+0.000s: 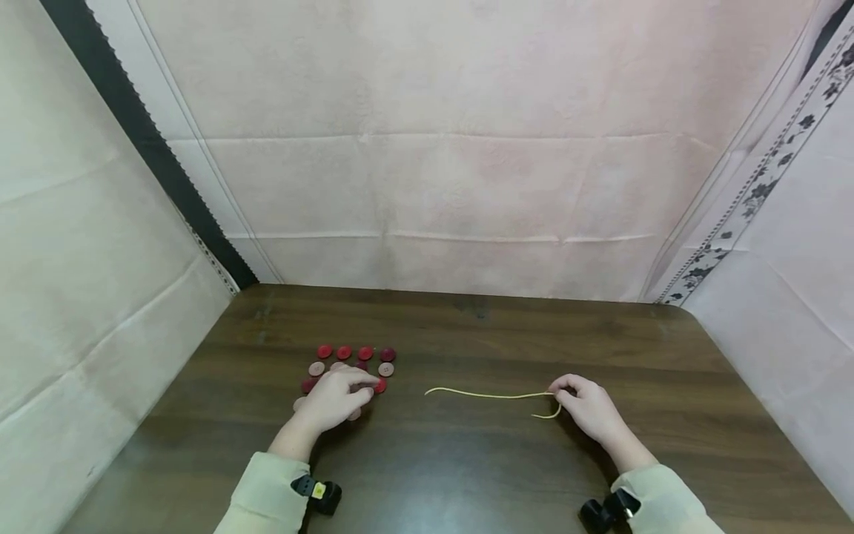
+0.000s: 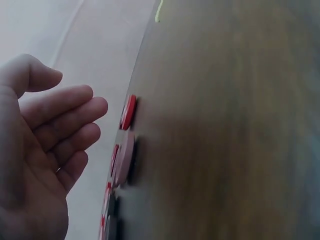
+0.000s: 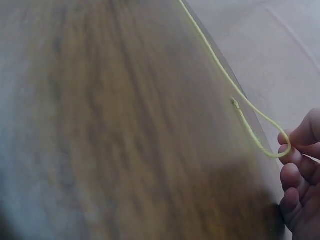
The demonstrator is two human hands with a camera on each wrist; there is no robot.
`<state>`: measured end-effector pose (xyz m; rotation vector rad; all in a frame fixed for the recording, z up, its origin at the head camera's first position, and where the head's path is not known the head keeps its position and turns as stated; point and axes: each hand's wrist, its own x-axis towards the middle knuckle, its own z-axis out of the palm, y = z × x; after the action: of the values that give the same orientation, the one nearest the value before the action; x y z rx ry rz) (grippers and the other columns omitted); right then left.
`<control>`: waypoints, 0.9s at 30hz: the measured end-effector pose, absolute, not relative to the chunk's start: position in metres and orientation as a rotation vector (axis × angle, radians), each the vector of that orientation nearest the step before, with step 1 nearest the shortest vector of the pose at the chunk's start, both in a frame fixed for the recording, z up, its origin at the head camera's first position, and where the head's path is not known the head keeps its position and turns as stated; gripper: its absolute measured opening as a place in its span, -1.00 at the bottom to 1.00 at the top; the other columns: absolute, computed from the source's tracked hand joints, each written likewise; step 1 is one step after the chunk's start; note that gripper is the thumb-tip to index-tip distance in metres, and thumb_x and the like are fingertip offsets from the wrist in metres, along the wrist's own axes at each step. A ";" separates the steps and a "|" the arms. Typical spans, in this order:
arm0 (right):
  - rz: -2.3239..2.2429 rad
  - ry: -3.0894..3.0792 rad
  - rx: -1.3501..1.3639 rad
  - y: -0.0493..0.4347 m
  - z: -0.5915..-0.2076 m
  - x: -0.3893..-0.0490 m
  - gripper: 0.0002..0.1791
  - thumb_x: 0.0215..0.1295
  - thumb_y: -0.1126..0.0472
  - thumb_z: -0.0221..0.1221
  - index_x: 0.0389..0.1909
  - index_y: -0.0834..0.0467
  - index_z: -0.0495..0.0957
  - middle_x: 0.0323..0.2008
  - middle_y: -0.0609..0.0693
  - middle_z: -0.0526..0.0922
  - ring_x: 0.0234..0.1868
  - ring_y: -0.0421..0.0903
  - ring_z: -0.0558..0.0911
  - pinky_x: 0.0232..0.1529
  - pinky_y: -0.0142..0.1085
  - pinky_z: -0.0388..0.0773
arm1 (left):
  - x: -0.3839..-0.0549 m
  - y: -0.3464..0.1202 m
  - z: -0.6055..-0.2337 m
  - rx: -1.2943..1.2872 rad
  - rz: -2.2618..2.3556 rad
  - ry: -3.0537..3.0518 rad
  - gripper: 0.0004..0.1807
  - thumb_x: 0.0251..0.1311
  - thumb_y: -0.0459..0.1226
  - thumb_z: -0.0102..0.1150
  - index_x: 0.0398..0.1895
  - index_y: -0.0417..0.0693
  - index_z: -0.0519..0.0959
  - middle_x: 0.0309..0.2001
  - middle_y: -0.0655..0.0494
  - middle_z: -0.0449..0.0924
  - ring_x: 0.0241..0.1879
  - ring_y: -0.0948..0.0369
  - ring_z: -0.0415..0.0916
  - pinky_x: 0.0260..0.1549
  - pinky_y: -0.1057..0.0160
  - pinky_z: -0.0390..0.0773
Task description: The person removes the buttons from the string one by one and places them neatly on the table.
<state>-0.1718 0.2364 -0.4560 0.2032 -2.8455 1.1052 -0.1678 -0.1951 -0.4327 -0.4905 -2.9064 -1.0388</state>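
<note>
My left hand hovers over a group of round red, dark red and pale pink buttons, hiding some of them. Its fingertips are close to a red button at the right side of the group. In the left wrist view the fingers are loosely bent with nothing between them, and a red button lies beyond the fingertips. My right hand pinches a thin yellow cord between thumb and forefinger. The cord's long part stretches left, and its short end loops back below the fingers.
The buttons lie in rows on a brown wooden table, with a dark red button at the back right corner of the group. Pale cloth hangs behind the table and on both sides.
</note>
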 end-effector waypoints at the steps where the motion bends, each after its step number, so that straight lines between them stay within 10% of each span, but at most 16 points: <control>1: 1.114 -2.841 0.201 0.236 -0.456 -0.172 -0.86 0.23 0.31 0.09 -0.31 0.11 0.62 -0.31 -0.01 0.64 -0.37 -0.11 0.45 -0.33 -0.25 0.37 | -0.169 -0.194 -0.433 -0.493 -1.040 -2.911 -0.75 0.17 -0.27 0.09 -0.12 0.01 0.67 -0.15 0.23 0.60 -0.12 0.20 0.41 -0.06 0.10 0.42; 27: 1.138 -2.850 0.184 0.238 -0.458 -0.173 -0.88 0.25 0.32 0.11 -0.29 0.13 0.62 -0.30 0.00 0.64 -0.37 -0.11 0.46 -0.33 -0.24 0.38 | -0.176 -0.187 -0.438 -0.704 -0.932 -3.012 -0.76 0.09 -0.22 0.26 -0.14 0.00 0.65 -0.19 0.27 0.60 -0.10 0.20 0.46 -0.09 0.10 0.47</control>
<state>-0.1726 0.2382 -0.4582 0.1842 -2.8498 1.1378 -0.1761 -0.1871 -0.4381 -0.7041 -3.0119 -0.9321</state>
